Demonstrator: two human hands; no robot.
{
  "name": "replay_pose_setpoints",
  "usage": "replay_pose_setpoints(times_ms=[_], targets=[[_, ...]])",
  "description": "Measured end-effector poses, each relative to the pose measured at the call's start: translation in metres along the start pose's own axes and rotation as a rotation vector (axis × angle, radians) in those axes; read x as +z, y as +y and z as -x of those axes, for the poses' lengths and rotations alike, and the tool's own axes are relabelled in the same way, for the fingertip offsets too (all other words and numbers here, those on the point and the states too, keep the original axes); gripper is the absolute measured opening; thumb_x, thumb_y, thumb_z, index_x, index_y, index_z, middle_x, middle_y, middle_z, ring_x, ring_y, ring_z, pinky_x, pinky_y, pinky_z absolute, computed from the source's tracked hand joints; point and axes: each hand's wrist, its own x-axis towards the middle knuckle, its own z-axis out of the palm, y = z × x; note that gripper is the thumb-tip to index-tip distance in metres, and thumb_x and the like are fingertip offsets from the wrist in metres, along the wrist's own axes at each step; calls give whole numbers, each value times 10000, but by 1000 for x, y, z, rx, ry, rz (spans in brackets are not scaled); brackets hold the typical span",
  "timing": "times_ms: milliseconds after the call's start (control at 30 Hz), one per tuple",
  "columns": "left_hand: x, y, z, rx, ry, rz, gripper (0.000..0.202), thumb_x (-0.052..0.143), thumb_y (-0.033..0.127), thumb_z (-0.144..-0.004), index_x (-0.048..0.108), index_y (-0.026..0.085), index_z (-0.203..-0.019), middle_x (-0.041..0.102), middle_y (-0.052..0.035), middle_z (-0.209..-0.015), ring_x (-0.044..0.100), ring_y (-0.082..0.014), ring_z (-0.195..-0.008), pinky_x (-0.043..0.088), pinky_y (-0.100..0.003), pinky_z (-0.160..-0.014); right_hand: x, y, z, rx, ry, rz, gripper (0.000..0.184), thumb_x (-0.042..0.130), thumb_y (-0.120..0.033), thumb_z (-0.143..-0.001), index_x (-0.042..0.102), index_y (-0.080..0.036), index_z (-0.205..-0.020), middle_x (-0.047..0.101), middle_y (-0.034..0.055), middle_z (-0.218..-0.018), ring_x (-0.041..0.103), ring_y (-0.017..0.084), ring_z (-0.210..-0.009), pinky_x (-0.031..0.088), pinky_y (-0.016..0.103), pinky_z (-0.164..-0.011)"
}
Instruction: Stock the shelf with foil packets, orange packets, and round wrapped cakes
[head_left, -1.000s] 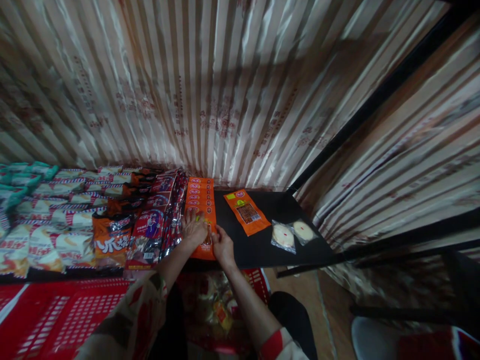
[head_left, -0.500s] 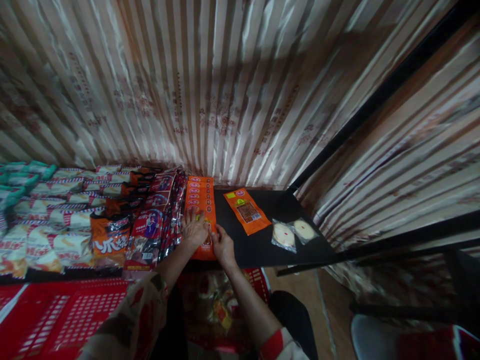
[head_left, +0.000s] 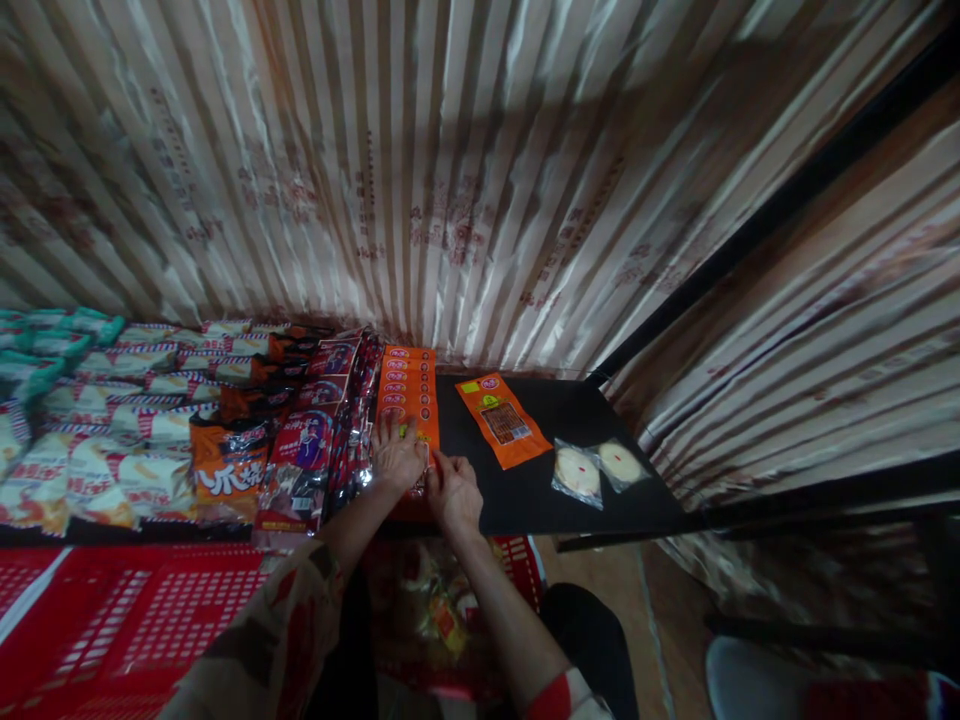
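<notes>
Orange snack packets (head_left: 406, 385) lie overlapped in a column on the black table, their top edges stepped one behind the other. My left hand (head_left: 397, 460) rests flat on the front packet with its fingers spread. At that packet's right edge is my right hand (head_left: 456, 492), its fingers curled and pinching the edge. Both palms hide much of the front packet. Farther right, a single orange packet (head_left: 504, 422) lies tilted. Beside it are two clear-wrapped round pale items (head_left: 577, 473), each with a small red mark.
Left of the column stand rows of dark red snack bags (head_left: 300, 450), orange-and-black bags (head_left: 229, 470), white bags (head_left: 154, 480) and green bags (head_left: 34, 370). Red baskets (head_left: 172, 610) sit below the table's front edge. A striped curtain (head_left: 450, 180) hangs behind; a black bar (head_left: 750, 220) slants at right.
The view has shifted slightly, so the table's contents appear a little farther right. Both hands stay at the front orange packet; the right fingers are curled in a bit more.
</notes>
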Motion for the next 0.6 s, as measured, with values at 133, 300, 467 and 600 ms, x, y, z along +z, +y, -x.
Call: replay_pose_setpoints(times_ms=[133, 300, 467, 600], targets=[[3, -2, 0, 18, 26, 2, 521, 416, 352, -834, 456, 204, -1333, 368, -87, -1445, 206, -298, -1377, 183, -484, -1116, 3, 1, -10, -104, 79, -57, 366, 379, -210, -878, 624, -154, -1146, 575, 113, -1137, 490, 212, -1037, 421, 314, -922], [4, -2, 1, 29, 49, 0, 505, 415, 349, -844, 472, 188, -1319, 360, -103, -1448, 221, -302, -1371, 177, -475, -1119, 12, 1, -40, -225, 52, -86, 454, 368, -164, -858, 512, -96, -1282, 449, 119, -1369, 358, 232, -1260, 322, 355, -1055], [2, 0, 2, 23, 49, -7, 491, 396, 322, -858, 466, 179, -1322, 368, -106, -1442, 215, -294, -1375, 179, -471, -1121, 21, 1, -64, -263, -24, -55, 546, 431, -154, -809, 427, -138, -1355, 356, 95, -1450, 257, 220, -1356, 289, 382, -1086], [3, 0, 3, 16, 48, -6, 501, 402, 316, -852, 453, 185, -1333, 378, -97, -1438, 217, -291, -1375, 179, -469, -1122, 26, 4, -71, -231, -67, -52, 503, 381, -168, -855, 426, -122, -1354, 340, 104, -1458, 260, 210, -1360, 292, 357, -1085]])
